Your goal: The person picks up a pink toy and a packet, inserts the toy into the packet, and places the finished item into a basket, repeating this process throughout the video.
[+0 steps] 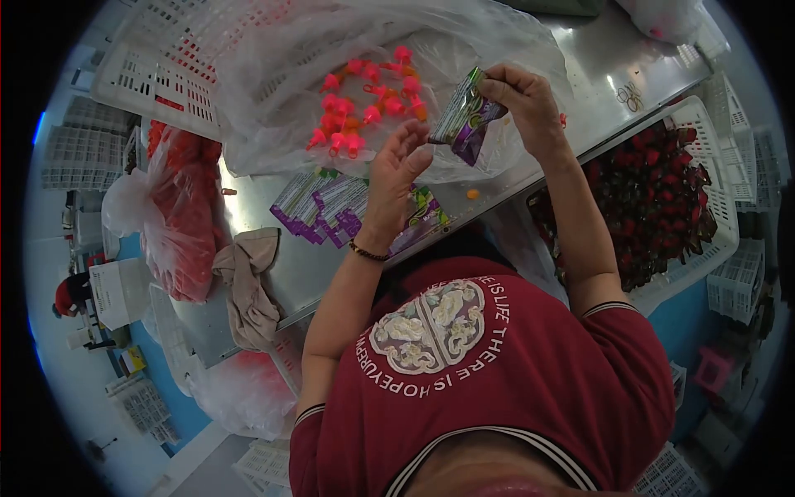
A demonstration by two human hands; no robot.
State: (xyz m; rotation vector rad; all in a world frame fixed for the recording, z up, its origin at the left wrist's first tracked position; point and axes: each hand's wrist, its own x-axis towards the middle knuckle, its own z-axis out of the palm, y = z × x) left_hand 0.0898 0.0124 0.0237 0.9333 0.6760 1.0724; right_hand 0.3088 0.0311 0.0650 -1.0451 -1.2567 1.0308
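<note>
My right hand point(523, 99) pinches the top edge of a shiny purple and green packet point(466, 120) held up over the work table. At its lower left corner is my left hand point(396, 170), thumb and fingers apart, fingertips right by the foil. More purple printed packets point(323, 207) lie flat in an overlapping row under my left wrist. Beyond my hands, several small pink and orange plastic pieces point(373, 103) are scattered on a clear plastic sheet point(273, 124).
A white basket point(157, 91) stands at the far left, near a bag of red pieces point(186, 248) and a beige cloth point(248, 290). On the right, a white crate point(725, 199) holds dark red pieces. Rubber bands point(629, 95) lie on the metal table point(592, 70).
</note>
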